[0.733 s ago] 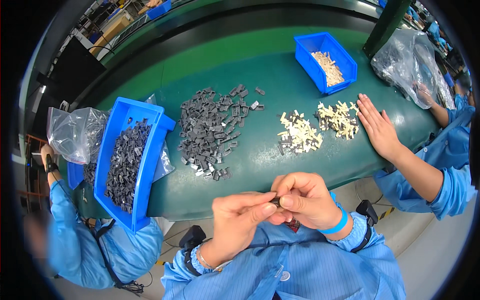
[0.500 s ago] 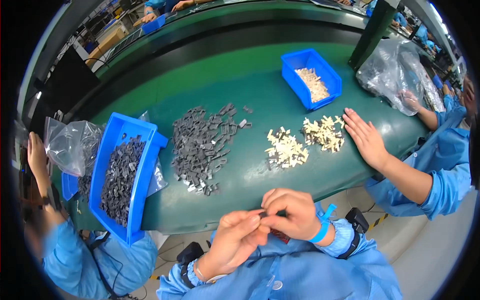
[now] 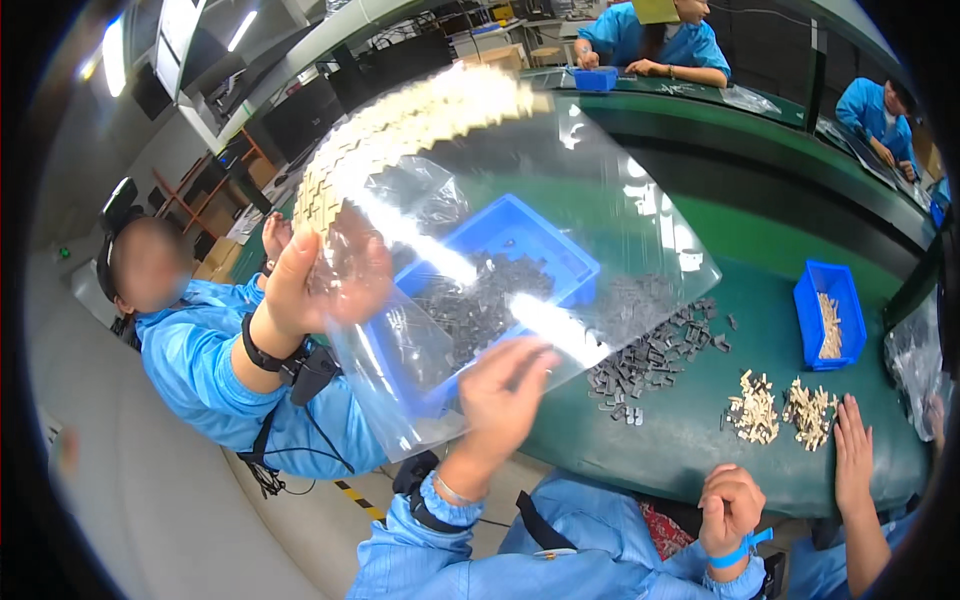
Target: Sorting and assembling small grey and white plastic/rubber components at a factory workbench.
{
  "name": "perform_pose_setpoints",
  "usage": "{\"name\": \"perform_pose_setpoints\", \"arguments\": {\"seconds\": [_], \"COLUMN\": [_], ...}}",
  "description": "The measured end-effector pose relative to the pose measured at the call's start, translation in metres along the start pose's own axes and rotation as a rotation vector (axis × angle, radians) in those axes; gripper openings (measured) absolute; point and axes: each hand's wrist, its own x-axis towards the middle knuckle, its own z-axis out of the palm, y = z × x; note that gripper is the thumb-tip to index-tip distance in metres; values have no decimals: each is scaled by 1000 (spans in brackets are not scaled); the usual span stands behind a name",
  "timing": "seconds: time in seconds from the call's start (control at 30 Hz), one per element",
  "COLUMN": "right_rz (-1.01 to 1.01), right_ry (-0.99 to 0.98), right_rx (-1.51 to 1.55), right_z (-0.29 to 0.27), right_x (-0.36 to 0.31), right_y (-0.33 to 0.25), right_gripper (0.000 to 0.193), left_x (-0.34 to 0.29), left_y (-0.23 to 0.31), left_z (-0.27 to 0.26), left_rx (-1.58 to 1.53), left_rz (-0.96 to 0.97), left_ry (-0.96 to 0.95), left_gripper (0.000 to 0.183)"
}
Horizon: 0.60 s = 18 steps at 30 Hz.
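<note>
A large clear plastic bag point(image 3: 625, 215) hangs tilted across the view, with many cream-coloured small pieces point(image 3: 400, 115) bunched at its upper end. The hand of a co-worker point(image 3: 325, 275) on the left grips it. My left hand point(image 3: 500, 400) is raised at the bag's lower edge, thumb and finger bent close together; whether it touches the plastic, or what sits between the tips, I cannot make out. My right hand point(image 3: 733, 505), with a blue wristband, is curled closed in front of the table edge; its inside is hidden.
Behind the bag stands a blue bin point(image 3: 560, 245) of dark pieces. A pile of dark pieces point(image 3: 650, 350), two cream piles point(image 3: 755, 408) and a smaller blue bin point(image 3: 830, 315) lie on the green table point(image 3: 620, 460). A neighbour's hand point(image 3: 853, 450) rests at the right.
My view has swung left and up. My hands, together at a small dark piece before, are now apart, the left one raised. The co-worker's bag of cream pieces has come into view.
</note>
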Motion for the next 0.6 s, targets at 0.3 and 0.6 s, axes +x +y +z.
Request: {"name": "perform_pose_setpoints", "arguments": {"seconds": [0.3, 0.6], "right_rz": [-10, -87], "right_ry": [-62, -46], "right_rx": [-91, -269], "right_z": [1, -14], "right_x": [2, -5], "right_y": [-9, 9], "right_gripper": [12, 16], "left_x": [74, 78], "left_y": [-61, -82], "left_z": [-61, -24], "left_rx": [633, 733], "left_rz": [189, -9], "left_ry": [163, -231], "left_gripper": [20, 35]}}
